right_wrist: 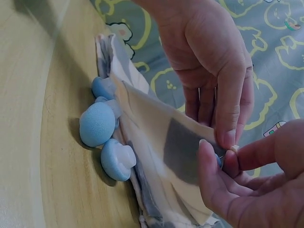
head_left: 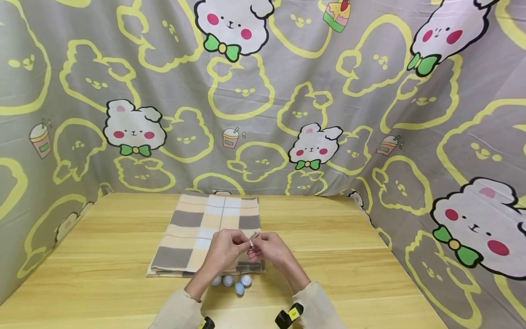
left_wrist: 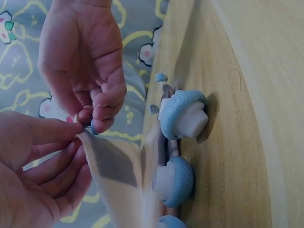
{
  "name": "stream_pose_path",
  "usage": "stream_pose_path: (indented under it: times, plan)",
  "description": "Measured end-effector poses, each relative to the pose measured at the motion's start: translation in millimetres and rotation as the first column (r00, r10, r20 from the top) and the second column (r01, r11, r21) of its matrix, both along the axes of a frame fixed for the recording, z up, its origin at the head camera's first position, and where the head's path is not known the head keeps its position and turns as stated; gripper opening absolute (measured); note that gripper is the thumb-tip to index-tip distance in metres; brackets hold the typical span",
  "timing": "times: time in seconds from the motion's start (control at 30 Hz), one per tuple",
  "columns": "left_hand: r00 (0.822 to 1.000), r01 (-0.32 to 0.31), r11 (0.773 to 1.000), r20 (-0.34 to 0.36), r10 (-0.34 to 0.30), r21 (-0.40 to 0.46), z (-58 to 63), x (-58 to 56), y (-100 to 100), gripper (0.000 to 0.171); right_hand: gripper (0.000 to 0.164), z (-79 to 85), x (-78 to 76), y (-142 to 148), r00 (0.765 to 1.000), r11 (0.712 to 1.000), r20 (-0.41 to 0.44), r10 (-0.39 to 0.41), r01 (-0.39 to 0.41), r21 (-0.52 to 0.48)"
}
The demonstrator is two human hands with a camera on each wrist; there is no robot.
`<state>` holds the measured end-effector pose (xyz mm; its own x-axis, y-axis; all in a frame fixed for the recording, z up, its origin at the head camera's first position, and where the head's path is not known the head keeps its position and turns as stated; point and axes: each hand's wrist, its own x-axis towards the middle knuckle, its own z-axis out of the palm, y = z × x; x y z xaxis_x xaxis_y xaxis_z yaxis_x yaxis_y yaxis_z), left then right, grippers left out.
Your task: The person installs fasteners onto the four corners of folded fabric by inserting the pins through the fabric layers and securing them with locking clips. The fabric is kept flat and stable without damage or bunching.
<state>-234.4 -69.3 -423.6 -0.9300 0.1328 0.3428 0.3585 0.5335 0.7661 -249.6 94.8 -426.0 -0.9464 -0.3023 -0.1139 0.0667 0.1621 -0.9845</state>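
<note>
A folded plaid blanket [head_left: 222, 219] in beige, grey and white lies on the table. My left hand [head_left: 225, 249] pinches its raised front edge between thumb and fingers, seen closely in the left wrist view. Right against that spot, my right hand [head_left: 269, 249] pinches a small blue piece [right_wrist: 219, 160], mostly hidden by the fingers. A pale bit of fabric [right_wrist: 234, 148] sticks out between the fingertips of both hands. Along the blanket's front edge lie several mushroom-shaped blanket clips with blue caps and white stems, including one clip [left_wrist: 184, 114] lying on its side.
The wooden table [head_left: 328, 256] runs back to a patterned curtain [head_left: 263, 91] that hangs behind and on both sides. Near the blanket's edge in the left wrist view are a small blue-headed piece [left_wrist: 161, 77] and a small greyish disc [left_wrist: 153, 109].
</note>
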Motion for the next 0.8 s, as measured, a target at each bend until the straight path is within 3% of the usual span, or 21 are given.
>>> stream_pose_path:
  times: [0.8]
  plan:
    - [0.999,0.026,0.998,-0.019,-0.028,-0.059,1.5,2.7,0.8,0.014,0.020,1.7,2.5,-5.9,0.999,0.999,0.051,-0.008,0.011,-0.048]
